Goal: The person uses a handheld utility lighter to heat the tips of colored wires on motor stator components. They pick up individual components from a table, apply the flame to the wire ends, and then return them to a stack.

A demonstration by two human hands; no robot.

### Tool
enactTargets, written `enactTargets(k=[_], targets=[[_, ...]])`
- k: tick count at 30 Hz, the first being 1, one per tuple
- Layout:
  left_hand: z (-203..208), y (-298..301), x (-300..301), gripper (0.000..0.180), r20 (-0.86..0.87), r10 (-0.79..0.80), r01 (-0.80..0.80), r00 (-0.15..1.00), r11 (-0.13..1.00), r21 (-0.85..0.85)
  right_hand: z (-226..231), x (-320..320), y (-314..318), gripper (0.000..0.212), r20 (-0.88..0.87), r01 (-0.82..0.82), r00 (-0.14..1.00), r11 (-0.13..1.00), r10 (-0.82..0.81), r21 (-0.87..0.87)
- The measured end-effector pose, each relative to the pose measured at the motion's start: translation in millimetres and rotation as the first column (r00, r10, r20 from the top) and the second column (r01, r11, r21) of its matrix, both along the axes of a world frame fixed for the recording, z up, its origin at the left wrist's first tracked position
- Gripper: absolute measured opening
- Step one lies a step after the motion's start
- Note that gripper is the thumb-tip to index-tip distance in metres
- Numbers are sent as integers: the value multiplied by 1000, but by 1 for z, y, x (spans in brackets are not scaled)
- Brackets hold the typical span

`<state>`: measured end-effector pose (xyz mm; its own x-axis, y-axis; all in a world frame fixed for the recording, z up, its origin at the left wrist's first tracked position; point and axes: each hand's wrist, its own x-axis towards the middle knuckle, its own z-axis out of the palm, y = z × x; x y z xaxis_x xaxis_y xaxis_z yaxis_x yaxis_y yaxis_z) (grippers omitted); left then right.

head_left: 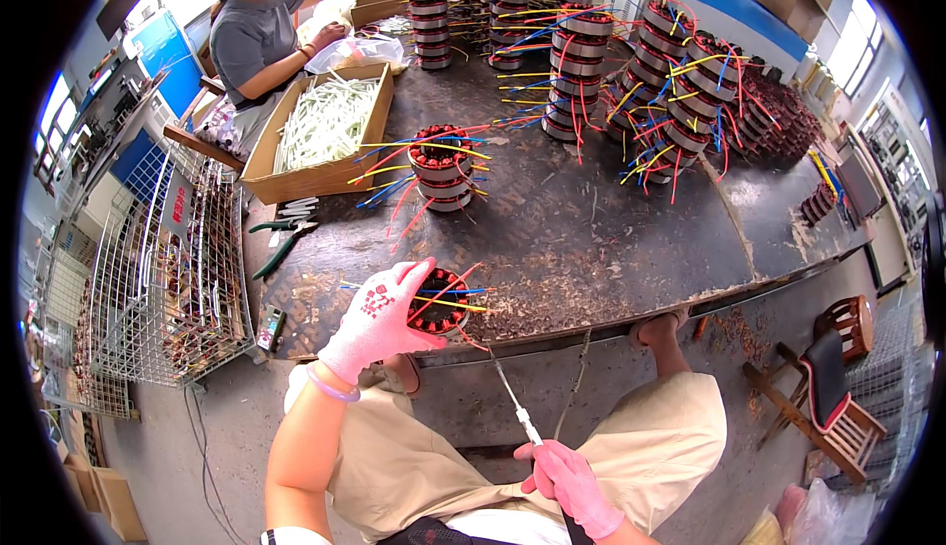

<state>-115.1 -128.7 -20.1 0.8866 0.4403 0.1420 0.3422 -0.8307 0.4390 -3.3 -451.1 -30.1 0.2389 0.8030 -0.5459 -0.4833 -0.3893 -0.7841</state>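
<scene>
My left hand point(374, 313), in a pink glove, is closed around the side of a motor stator point(448, 316) at the table's near edge. Red, yellow and blue leads stick out of the stator's red-wound ring. In my gloved right hand point(572, 486), low over my lap, is the lower end of a slim white stick with a thin shaft point(511, 388). Its tip points up towards a red lead at the stator's near side; whether they join is too fine to make out. Just beyond stands a short stack of stators point(443, 188).
A cardboard box of white tubes point(330, 121) sits at the far left, beside a seated person point(264, 42). Green-handled pliers point(284, 249) and loose tubes lie nearer. Tall stator stacks point(578, 72) fill the table's back and right. A wire cage point(168, 269) stands left, a wooden chair point(828, 387) right.
</scene>
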Motion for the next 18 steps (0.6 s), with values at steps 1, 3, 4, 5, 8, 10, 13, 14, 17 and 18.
enactTargets(k=[1, 3, 4, 5, 8, 10, 13, 14, 17, 18], targets=[[-1, 1, 0, 103, 13, -8, 8, 1000, 1000, 7, -2, 0, 0, 39, 2, 6, 1000, 1000, -6, 2], [-4, 3, 1, 102, 43, -23, 22, 999, 1000, 20, -5, -1, 1, 37, -7, 15, 1000, 1000, -15, 9], [-5, 4, 2, 101, 54, -31, 30, 998, 999, 14, -6, -1, 1, 37, -19, 19, 1000, 1000, -19, 15], [-5, 5, 3, 101, 63, -35, 35, 997, 999, 7, -7, -2, 2, 37, -33, 20, 999, 1000, -20, 21], [-4, 6, 5, 101, 61, -46, 47, 997, 999, -13, -9, -2, 2, 37, -98, 38, 995, 999, -35, 27], [-2, 5, 4, 101, 54, -52, 53, 997, 999, -3, -9, -1, 1, 37, -90, 33, 995, 999, -33, -4], [-1, 3, 5, 102, 51, -68, 67, 996, 997, 25, -6, -1, 2, 36, -89, 30, 996, 1000, -30, -2], [0, 5, 4, 101, 40, -74, 73, 996, 997, 22, -5, -1, 3, 36, -93, 26, 995, 1000, -26, 7], [0, 6, 4, 101, 31, -79, 79, 996, 997, 22, -7, 1, 2, 35, -85, 17, 996, 1000, -15, 18], [0, 6, 4, 101, 31, -81, 80, 996, 997, 18, -6, 1, 3, 35, -76, 14, 997, 1000, -13, 15]])
